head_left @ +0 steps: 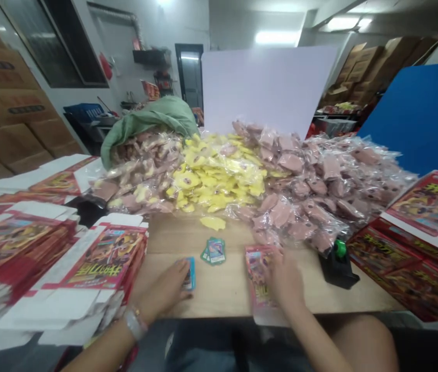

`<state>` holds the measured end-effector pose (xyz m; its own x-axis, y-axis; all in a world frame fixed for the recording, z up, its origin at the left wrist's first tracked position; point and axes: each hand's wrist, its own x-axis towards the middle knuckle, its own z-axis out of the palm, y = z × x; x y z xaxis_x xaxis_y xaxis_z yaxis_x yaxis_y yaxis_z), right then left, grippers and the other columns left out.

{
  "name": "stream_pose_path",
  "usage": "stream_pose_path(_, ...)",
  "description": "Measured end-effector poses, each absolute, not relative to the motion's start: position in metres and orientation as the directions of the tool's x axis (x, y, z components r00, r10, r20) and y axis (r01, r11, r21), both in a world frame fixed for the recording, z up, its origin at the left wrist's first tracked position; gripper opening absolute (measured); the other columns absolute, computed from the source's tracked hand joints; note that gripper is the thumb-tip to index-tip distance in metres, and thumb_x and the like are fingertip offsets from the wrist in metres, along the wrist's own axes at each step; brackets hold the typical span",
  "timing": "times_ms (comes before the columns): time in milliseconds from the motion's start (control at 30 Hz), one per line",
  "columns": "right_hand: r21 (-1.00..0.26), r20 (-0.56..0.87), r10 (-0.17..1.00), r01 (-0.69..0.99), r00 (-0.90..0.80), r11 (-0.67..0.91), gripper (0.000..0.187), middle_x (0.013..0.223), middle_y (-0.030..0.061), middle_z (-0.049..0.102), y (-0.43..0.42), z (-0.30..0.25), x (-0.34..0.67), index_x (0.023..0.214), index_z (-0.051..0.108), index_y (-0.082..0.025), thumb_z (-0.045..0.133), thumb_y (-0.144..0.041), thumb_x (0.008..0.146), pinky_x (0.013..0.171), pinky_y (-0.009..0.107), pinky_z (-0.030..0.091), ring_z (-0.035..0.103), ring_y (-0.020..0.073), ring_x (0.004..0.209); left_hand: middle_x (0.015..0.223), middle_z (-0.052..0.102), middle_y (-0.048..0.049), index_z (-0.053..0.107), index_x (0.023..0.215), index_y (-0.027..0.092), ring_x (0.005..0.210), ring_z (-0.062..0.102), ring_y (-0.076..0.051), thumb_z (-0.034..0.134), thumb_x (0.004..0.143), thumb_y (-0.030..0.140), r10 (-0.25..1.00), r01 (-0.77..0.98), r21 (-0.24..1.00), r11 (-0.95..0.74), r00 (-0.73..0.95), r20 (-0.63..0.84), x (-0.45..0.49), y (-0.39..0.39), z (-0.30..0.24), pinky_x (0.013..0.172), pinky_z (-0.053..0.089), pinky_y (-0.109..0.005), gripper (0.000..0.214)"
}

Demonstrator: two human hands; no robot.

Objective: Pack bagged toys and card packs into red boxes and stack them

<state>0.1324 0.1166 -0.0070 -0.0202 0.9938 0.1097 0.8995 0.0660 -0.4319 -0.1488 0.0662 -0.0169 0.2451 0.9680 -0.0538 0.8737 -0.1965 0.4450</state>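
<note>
Lower middle of the frame: my left fingers (178, 271) sit on a small blue card (191, 274) lying flat on the table (222, 294). It's too blurry to tell if they're pinching its edge or just resting on it. My right fingers (272, 268) are loosely apart and laid flat on a pink-red packet (256, 281), just right of centre at the near table edge. The card looks thin, glossy and fairly stiff. I'd guess it weighs nothing and is a pain to lift off smooth wood, so nail or slide one edge instead of grabbing from above. The packet looks like printed film, light, crinkly and slippery, so I'd say pinch it by a side seam, not the middle. Between the two is a little fanned stack of green cards (214, 251), with a loose yellow piece (213, 223) just above it. Across the middle is a big heap of clear bags, yellow (214, 178) in the centre and pink (319, 178) to the right, all shiny and floppy. Flat red cartons (102, 258) are stacked lower left, and more (424, 274) at right. A black block with a green top (337, 263) sits by my right hand.
</note>
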Motion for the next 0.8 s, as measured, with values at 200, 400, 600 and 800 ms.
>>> stream_pose_path(200, -0.182, 0.003, 0.709, 0.696, -0.706, 0.694, 0.046, 0.129, 0.0128, 0.048, 0.168, -0.019, 0.048, 0.123, 0.048, -0.017, 0.055, -0.030, 0.080, 0.093, 0.036, 0.038, 0.046, 0.0248, 0.115, 0.128, 0.049, -0.0114, 0.050, 0.118, 0.016, 0.118, 0.045, -0.022, 0.052, 0.080, 0.021, 0.957, 0.891, 0.404, -0.210, 0.271, -0.100, -0.167, 0.062, -0.033, 0.101, 0.034, -0.039, 0.038)
stream_pose_path(400, -0.057, -0.111, 0.564, 0.572, -0.818, 0.818, 0.045, 0.127, 0.0225, 0.047, 0.183, -0.050, 0.042, 0.123, 0.047, -0.006, 0.049, -0.028, 0.083, 0.095, 0.045, 0.034, 0.041, 0.0316, 0.119, 0.108, 0.061, -0.0104, 0.054, 0.109, 0.015, 0.100, 0.057, -0.019, 0.036, 0.087, 0.010, 0.950, 0.885, 0.395, -0.245, 0.300, -0.083, -0.161, 0.060, -0.036, 0.088, 0.044, -0.033, 0.029)
stream_pose_path(600, -0.023, -0.178, 0.474, 0.486, -0.862, 0.874, 0.045, 0.124, 0.0264, 0.047, 0.179, -0.050, 0.044, 0.125, 0.043, -0.001, 0.041, -0.008, 0.080, 0.094, 0.047, 0.034, 0.043, 0.0331, 0.116, 0.090, 0.063, -0.0058, 0.060, 0.092, 0.017, 0.085, 0.059, -0.019, 0.040, 0.089, 0.020, 0.940, 0.856, 0.430, -0.287, 0.337, -0.044, -0.168, 0.063, -0.042, 0.079, 0.047, -0.033, 0.020)
stream_pose_path(800, -0.111, -0.213, 0.492, 0.521, -0.844, 0.846, 0.033, 0.108, 0.0212, 0.058, 0.177, -0.039, 0.042, 0.106, 0.057, -0.005, 0.039, -0.004, 0.078, 0.084, 0.037, 0.042, 0.053, 0.0268, 0.102, 0.110, 0.061, -0.0052, 0.061, 0.102, 0.019, 0.105, 0.052, -0.020, 0.059, 0.079, 0.033, 0.930, 0.803, 0.500, -0.325, 0.367, 0.015, -0.176, 0.067, -0.043, 0.093, 0.041, -0.034, 0.027)
